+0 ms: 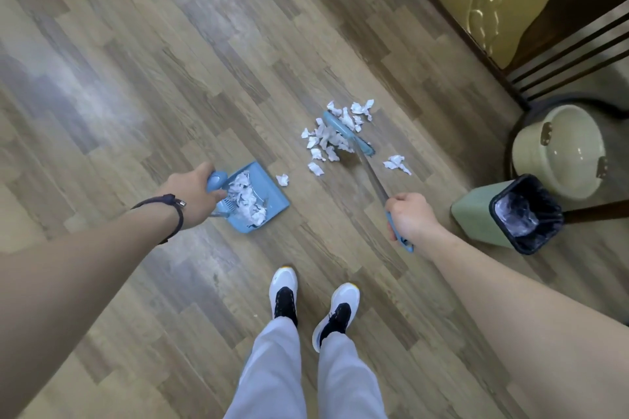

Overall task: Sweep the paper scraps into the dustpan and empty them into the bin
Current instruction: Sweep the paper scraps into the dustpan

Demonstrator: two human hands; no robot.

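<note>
Two blue plastic tools: dustpan [262,201], left hand [195,194] grip wrapped on its handle, crumpled white paper scraps [246,197] inside; broom [350,133], right hand [410,218] clenched on its shaft, amid loose scraps [323,143] on wood-grain floor [136,78]. Green rectangular bin [476,218], black-lined, right.

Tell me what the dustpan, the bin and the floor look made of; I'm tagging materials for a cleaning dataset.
Dustpan: likely moulded plastic, an even matte light blue with a slotted back edge.
Bin: probably plastic too, with smooth pale green walls; a thin glossy black bag lines it.
Floor: wood-look planks with printed grain and a soft sheen; whether laminate, vinyl or real wood cannot be told.
</note>
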